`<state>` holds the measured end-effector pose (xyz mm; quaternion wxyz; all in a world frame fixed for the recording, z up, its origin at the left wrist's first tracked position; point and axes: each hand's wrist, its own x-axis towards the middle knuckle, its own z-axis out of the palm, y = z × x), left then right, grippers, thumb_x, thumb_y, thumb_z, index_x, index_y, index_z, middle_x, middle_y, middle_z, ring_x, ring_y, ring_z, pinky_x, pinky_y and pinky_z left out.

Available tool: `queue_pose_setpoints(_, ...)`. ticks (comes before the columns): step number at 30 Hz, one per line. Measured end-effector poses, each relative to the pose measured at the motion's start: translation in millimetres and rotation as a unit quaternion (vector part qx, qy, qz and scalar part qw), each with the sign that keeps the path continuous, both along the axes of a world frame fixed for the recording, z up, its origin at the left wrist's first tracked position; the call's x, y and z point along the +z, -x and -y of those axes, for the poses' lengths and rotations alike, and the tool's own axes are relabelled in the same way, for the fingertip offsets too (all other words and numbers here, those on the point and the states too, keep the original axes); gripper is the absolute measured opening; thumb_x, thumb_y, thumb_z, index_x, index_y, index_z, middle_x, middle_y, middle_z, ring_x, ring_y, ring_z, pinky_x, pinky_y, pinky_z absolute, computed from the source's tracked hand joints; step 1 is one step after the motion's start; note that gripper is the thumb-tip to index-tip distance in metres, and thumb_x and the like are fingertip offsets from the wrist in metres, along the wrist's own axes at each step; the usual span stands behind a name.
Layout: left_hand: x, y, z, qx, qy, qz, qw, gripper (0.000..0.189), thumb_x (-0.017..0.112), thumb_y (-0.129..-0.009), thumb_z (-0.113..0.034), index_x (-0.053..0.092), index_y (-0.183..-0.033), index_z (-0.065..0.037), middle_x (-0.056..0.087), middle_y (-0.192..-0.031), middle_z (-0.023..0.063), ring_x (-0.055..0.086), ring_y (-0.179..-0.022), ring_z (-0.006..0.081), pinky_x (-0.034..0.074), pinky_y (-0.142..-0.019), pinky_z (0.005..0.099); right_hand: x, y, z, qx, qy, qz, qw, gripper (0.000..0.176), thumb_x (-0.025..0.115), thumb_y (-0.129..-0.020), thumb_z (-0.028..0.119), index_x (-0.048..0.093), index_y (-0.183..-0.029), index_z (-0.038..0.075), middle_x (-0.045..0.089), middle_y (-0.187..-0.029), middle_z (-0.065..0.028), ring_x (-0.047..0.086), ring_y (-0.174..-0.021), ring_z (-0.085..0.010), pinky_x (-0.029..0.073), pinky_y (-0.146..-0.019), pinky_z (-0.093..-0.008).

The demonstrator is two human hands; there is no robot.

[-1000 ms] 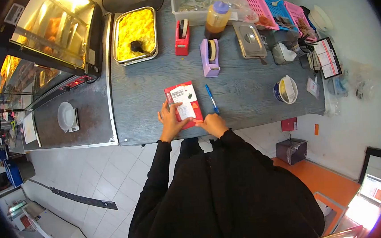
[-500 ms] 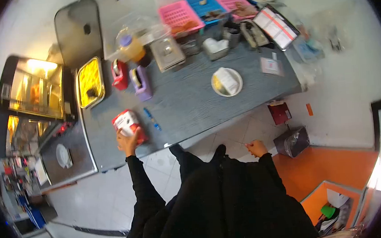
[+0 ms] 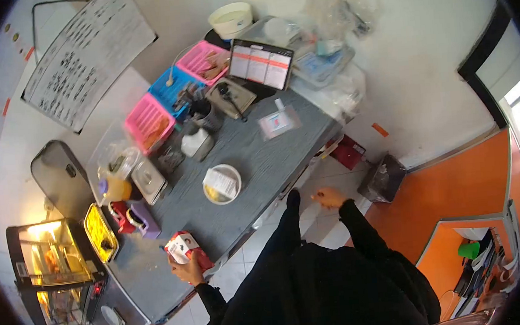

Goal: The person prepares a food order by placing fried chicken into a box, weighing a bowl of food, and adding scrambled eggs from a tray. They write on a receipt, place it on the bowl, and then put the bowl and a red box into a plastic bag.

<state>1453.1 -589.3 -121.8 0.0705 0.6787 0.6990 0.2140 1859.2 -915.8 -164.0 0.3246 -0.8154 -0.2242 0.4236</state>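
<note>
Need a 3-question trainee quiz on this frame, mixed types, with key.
1. True or false: the left hand holds the red box at the counter edge.
2. Where is the right hand? A: on the red box. B: off the counter, over the floor. C: flat on the counter.
3. Fill in: between the pink baskets sits a ___ basket.
Key: 1 true; 2 B; 3 blue.
</note>
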Motion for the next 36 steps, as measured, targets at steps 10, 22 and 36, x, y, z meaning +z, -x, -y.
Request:
queue_pose_setpoints(10, 8, -157, -57, 0.039, -0.153, -0.056, 0.986, 0.067, 0.060, -0.078, -0.057, 0.046, -0.125, -0.012, 0.045, -0.125, 0.0176, 0.043, -0.116, 0.0364, 0.038, -0.091, 0.0491, 87, -253, -39, -0.220, -0.183, 0.537, 0.794, 0.014, 0.052, -0.080, 0.001, 0.058, -0.093, 0.002, 0.060, -0.086, -0.0177, 0.057, -0.085, -0.0359, 0.045, -0.080, -0.0399)
queue_pose_setpoints(22, 96, -506, 62, -0.543, -0.025, 0.180, 0.820, 0.037, 0.064, -0.079, -0.017, 0.052, -0.113, -0.006, 0.054, -0.113, 0.0139, 0.046, -0.111, 0.0322, 0.030, -0.093, 0.0437, 26, -374, -7, -0.106, 0.159, 0.440, 0.877, 0.047, 0.060, -0.080, 0.036, 0.048, -0.114, 0.005, 0.061, -0.086, -0.0232, 0.061, -0.078, -0.0403, 0.050, -0.070, -0.0458)
queue_pose_setpoints(36, 36, -685, 226, -0.652, 0.101, 0.124, 0.741, 0.032, 0.064, -0.081, -0.028, 0.055, -0.103, -0.007, 0.058, -0.093, 0.0130, 0.058, -0.087, 0.0334, 0.045, -0.073, 0.0409, 74, -403, 40, -0.070, -0.236, -0.091, 0.965, 0.023, 0.060, -0.089, 0.021, 0.054, -0.079, 0.002, 0.052, -0.067, -0.0006, 0.049, -0.063, -0.0075, 0.042, -0.057, -0.0256)
